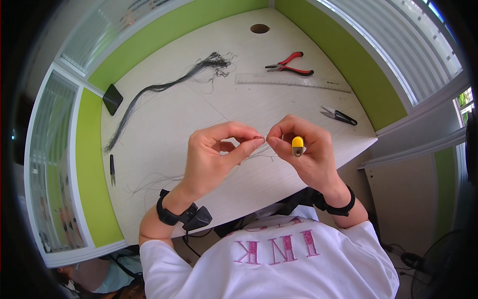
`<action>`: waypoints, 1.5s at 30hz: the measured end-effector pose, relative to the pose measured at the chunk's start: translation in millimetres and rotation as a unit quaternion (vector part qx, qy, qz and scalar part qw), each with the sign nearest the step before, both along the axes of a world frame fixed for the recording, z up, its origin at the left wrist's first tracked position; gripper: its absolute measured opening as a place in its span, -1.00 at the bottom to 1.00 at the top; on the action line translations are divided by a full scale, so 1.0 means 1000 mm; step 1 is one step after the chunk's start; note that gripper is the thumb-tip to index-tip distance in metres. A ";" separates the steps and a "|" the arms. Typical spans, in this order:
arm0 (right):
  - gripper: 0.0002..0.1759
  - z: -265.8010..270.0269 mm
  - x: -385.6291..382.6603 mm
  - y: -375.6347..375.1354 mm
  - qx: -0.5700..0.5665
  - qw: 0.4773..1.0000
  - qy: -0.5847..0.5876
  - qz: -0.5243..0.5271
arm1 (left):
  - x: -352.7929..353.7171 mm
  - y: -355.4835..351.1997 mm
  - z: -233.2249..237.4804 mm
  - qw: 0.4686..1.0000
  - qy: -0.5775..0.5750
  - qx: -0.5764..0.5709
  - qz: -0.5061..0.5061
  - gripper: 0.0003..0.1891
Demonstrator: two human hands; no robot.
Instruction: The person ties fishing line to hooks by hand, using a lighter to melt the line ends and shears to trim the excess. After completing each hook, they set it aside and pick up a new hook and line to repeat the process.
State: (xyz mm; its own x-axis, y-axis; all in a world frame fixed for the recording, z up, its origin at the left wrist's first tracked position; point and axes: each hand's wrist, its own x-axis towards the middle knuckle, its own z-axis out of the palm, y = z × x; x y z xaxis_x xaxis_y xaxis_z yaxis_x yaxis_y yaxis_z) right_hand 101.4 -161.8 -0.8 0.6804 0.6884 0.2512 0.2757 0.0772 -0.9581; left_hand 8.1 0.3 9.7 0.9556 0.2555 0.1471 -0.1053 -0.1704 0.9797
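Thumb and forefinger of my left hand [216,154] pinch a tiny dark reddish piece [258,137] near the middle of the table. Close beside it on the right, my right hand [308,152] is closed, its thumb and forefinger pinched near the same spot. A yellow-ended tool [298,144] with a metal tip is held in my right hand, pointing up toward the camera. Thin grey threads [164,178] trail from beneath my hands to the left over the table. What lies between my right fingertips is too small to make out.
On the white table [164,119] lie a dark thread bundle [164,86], red-handled pliers [290,66], a clear ruler [294,81], black snips [339,116], more snips [112,170] and a dark flat object [112,99]. Green partitions [343,60] border it.
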 end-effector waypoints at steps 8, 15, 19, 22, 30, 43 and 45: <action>-0.77 -0.011 0.021 -0.024 -0.171 0.967 -0.159 -0.102 | 0.005 0.000 -0.005 0.991 0.063 -0.116 0.021 -0.88; -0.66 -0.050 0.042 -0.056 -0.245 0.928 -0.192 -0.203 | 0.010 0.002 -0.013 0.988 0.071 -0.135 0.034 -0.88; -0.67 -0.063 0.043 -0.060 -0.281 0.871 -0.322 -0.244 | 0.010 0.001 -0.014 0.989 0.058 -0.132 0.032 -0.89; -0.68 -0.061 0.040 -0.061 -0.345 0.821 -0.376 -0.258 | 0.009 0.000 -0.014 0.990 0.049 -0.132 0.029 -0.89; -0.73 -0.065 0.076 -0.080 -0.358 0.755 -0.452 -0.312 | 0.007 0.003 -0.016 0.989 0.029 -0.142 0.019 -0.89; -0.72 -0.005 0.008 -0.042 -0.008 0.990 0.135 -0.037 | 0.005 -0.002 -0.014 0.992 0.019 -0.113 0.044 -0.89; -0.66 0.002 -0.009 -0.026 0.062 0.978 0.197 0.025 | 0.005 -0.002 -0.016 0.993 0.017 -0.103 0.049 -0.89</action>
State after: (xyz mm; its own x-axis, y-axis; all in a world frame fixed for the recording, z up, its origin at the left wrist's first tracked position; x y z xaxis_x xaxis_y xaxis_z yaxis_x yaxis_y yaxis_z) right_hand 92.6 -188.2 1.2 0.7069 0.7048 0.0600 -0.1199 0.2030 -0.9718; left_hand 13.0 -2.1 -5.9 0.9280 0.3690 0.0508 -0.0653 0.0268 0.9975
